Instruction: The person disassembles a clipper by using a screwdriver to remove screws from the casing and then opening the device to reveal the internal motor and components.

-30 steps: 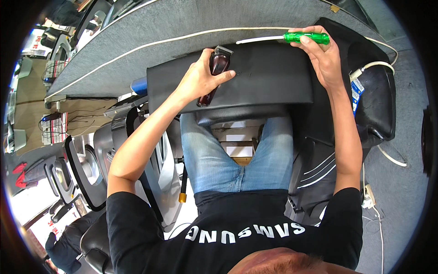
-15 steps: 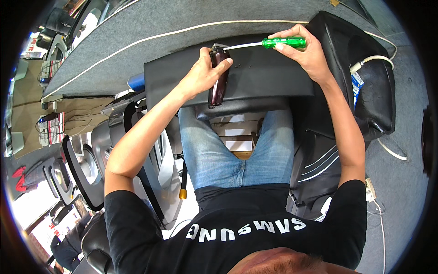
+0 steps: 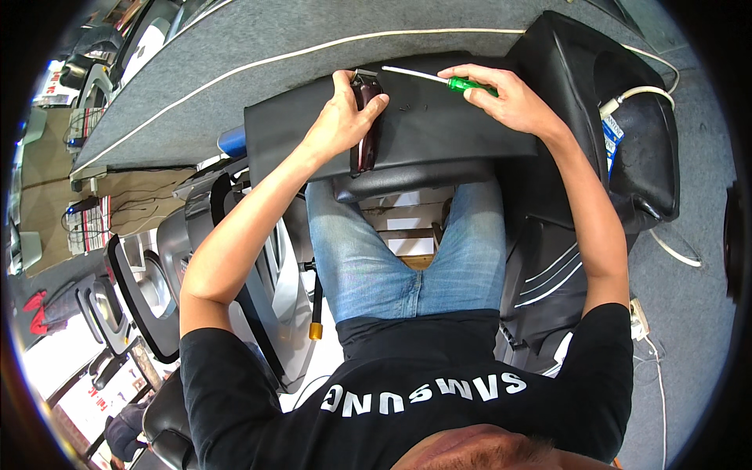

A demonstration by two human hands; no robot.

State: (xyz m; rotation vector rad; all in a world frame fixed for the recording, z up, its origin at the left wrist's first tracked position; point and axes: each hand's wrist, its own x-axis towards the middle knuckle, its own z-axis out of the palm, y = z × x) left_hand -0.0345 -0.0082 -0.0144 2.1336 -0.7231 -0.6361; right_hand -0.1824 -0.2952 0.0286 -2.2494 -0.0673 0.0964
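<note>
A dark red hair clipper [image 3: 366, 129] lies lengthwise on a black padded board [image 3: 446, 133] across my lap, its metal blade end pointing away from me. My left hand [image 3: 341, 117] grips the clipper from its left side. My right hand [image 3: 513, 98] holds a screwdriver [image 3: 468, 84] by its green handle. The thin metal shaft runs left, and its tip sits close to the clipper's blade end.
A grey carpeted ledge with a white cable [image 3: 235, 70] runs behind the board. A black moulded seat [image 3: 627, 157] with a blue-and-white box [image 3: 612, 137] is at my right. Black and silver chair parts [image 3: 133, 290] stand at my left. Cardboard boxes [image 3: 407, 227] sit between my knees.
My right hand has brought the screwdriver left, its tip now near the clipper's blade end. My left hand has turned the clipper from a slant to lie straight.
</note>
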